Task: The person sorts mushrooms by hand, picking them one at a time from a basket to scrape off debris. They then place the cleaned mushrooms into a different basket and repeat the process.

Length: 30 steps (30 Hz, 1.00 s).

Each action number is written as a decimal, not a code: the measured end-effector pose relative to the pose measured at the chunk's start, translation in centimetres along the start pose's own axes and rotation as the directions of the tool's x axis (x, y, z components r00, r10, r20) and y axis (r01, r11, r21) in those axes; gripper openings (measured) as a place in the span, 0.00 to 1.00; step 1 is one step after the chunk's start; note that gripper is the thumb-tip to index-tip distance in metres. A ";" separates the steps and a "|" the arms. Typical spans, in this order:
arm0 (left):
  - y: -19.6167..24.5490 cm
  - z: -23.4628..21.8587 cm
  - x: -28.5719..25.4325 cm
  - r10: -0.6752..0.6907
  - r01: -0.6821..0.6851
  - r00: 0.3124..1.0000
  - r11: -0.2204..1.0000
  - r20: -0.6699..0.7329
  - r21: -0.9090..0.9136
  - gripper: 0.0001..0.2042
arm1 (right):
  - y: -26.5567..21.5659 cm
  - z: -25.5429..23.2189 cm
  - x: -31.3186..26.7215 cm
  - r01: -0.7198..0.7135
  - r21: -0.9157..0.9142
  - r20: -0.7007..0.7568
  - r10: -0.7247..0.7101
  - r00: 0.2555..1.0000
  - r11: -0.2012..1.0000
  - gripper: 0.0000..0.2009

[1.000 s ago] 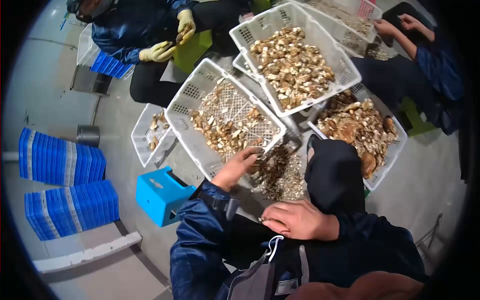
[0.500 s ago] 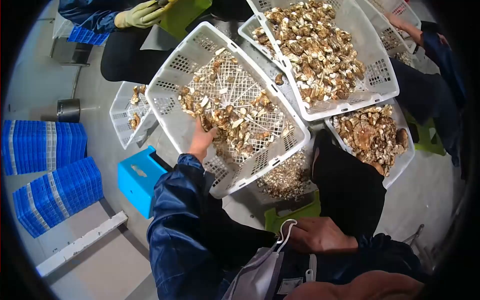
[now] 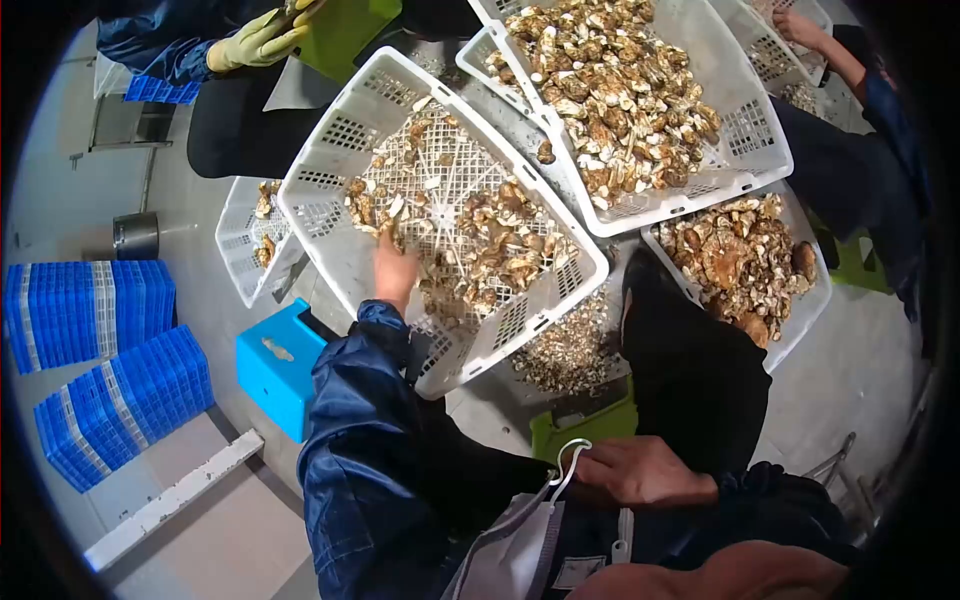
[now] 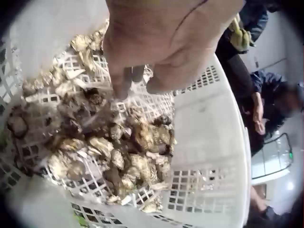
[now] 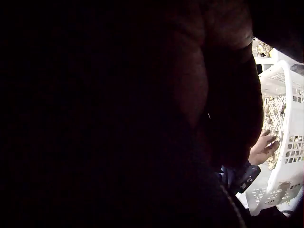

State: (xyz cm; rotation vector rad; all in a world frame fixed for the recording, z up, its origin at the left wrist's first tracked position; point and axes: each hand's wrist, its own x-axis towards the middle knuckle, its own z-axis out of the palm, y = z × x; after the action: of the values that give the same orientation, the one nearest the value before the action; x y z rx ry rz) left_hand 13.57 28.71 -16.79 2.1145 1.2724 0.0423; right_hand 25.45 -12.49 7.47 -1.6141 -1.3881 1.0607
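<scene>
Crate rim near L hand inside; mesh gaps btwn mushrooms.

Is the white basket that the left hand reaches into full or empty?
Neither: it is partly filled. Brown-and-white pieces lie scattered in the basket, and its grid floor shows between them near the left hand.
</scene>
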 end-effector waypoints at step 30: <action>8.9 3.2 -5.4 0.565 -0.658 0.675 0.751 0.474 0.041 0.13 | 0.4 0.1 0.4 -0.054 0.014 0.086 0.052 0.995 0.998 0.11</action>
State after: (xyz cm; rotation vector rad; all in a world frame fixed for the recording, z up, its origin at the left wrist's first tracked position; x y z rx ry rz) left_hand 18.75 20.02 -12.78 2.4652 0.2594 -0.2751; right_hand 25.57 -12.10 6.98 -1.6182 -1.3952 1.1820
